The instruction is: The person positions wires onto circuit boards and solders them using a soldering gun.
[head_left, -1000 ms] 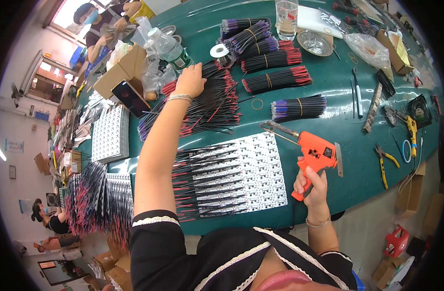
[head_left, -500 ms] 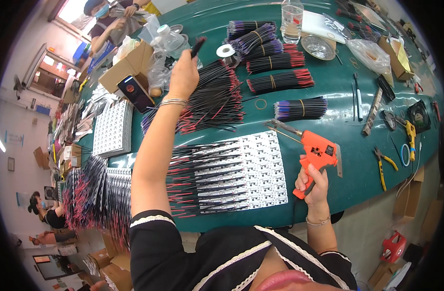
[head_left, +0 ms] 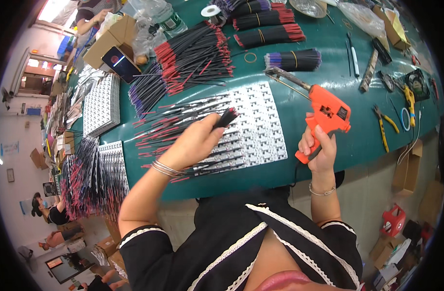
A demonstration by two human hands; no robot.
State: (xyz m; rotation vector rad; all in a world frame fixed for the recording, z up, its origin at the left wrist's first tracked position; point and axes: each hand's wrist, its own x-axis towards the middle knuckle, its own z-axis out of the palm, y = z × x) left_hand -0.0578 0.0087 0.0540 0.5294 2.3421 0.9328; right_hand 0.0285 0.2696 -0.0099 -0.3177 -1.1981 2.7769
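My left hand point(head_left: 196, 139) is closed around a small bundle of black wires point(head_left: 226, 118) whose reddish ends point up and right. It is over a white circuit-board panel point(head_left: 263, 127) that lies flat in front of me. Rows of black and red wires point(head_left: 156, 131) stick out from the panel's left part. My right hand point(head_left: 320, 148) grips the handle of an orange soldering gun point(head_left: 328, 109), right of the panel. The gun's metal tip points up and left, above the table near a purple-ended wire bundle point(head_left: 293, 60).
Behind the panel lies a loose heap of red-ended black wires point(head_left: 197, 56), beside banded bundles point(head_left: 263, 20). At left are a phone point(head_left: 120, 64), stacked panels point(head_left: 103, 104) and a wired stack point(head_left: 88, 177). Yellow-handled pliers point(head_left: 387, 127) lie at right; a solder spool point(head_left: 212, 12) stands behind.
My left hand has come down from beyond the wire heap to the panel, carrying the wire bundle. My right hand still holds the soldering gun. The whole view has shifted.
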